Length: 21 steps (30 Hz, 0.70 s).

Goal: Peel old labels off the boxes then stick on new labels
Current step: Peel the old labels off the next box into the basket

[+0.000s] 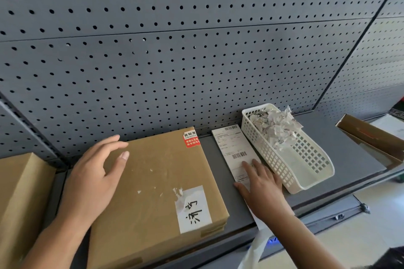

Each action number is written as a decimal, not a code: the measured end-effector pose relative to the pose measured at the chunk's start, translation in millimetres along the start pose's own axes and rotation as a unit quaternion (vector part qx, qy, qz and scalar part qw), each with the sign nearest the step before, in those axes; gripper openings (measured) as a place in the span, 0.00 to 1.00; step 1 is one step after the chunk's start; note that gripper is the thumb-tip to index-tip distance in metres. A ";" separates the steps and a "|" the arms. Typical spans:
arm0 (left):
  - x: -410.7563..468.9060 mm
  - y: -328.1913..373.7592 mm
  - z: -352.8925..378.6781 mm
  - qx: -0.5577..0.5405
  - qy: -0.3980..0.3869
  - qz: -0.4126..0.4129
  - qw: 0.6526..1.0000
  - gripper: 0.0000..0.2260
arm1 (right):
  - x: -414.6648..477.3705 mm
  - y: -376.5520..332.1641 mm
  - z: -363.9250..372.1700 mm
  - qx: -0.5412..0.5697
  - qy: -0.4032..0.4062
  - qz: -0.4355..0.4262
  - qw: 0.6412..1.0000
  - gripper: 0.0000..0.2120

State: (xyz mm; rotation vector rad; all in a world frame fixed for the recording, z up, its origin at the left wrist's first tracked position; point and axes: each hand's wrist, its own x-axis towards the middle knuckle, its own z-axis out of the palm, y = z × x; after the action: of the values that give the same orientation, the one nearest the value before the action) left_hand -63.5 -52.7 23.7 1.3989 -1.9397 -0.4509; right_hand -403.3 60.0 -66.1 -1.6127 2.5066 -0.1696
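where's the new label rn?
Head view, right of centre: the label lies flat on the shelf between the box and basket, right hand on its near end.

1. A stockroom or shop packing area: a grey perforated metal back panel (175, 50) rises behind a grey metal shelf (349, 153).
2. On that shelf lie cardboard boxes (153, 192), a barcoded shipping label (234, 148) and a white basket (306, 166) of torn label scraps (275, 122).
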 end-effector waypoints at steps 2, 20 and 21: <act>-1.6 13.2 3.0 -0.017 -0.003 0.006 1.000 0.11 | -2.4 -2.4 0.6 0.001 0.016 -0.004 1.000 0.29; 11.8 135.4 126.3 -0.132 -0.296 -0.021 0.946 0.10 | 5.6 -11.5 -55.2 0.169 0.165 0.010 0.972 0.06; 14.9 138.8 136.0 -0.145 -0.319 -0.047 0.935 0.14 | 5.9 -12.6 -57.2 0.181 0.173 0.007 0.968 0.06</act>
State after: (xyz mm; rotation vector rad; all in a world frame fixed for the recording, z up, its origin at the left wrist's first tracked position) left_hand -257.3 -32.3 21.5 1.2433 -2.1749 -1.3157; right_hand -405.4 50.0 -8.2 -1.5169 2.5227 -0.9234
